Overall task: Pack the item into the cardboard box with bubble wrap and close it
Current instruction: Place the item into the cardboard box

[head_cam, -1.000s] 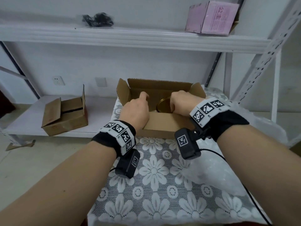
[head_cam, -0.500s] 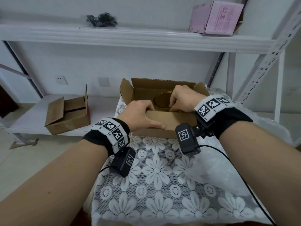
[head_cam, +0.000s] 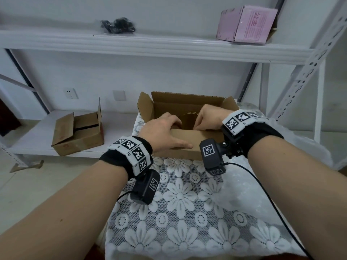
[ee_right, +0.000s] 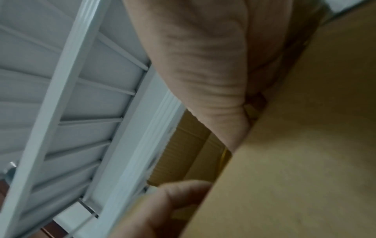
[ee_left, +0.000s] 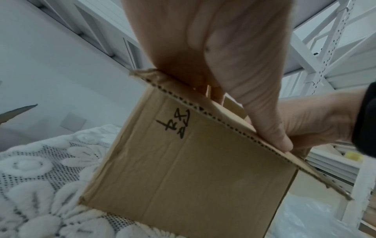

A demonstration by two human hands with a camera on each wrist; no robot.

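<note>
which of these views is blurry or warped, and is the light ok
Head view: sharp, evenly lit, but wide-angle bending curves the shelf edges. Left wrist view: mostly crisp on the cardboard box and its handwritten mark, the left hand close and soft. Right wrist view: the dimmest and blurriest, the right hand and the box flap smeared.

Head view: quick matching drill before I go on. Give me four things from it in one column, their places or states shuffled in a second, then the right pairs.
Things:
1. pink box
2. small cardboard box
3. near flap of the cardboard box
4. black bundle

Places or states:
A. gripped by the left hand and right hand
B. top shelf, right
C. top shelf, left of centre
D. low shelf, left, flaps open

Pairs: 1-B, 2-D, 3-A, 4-C
</note>
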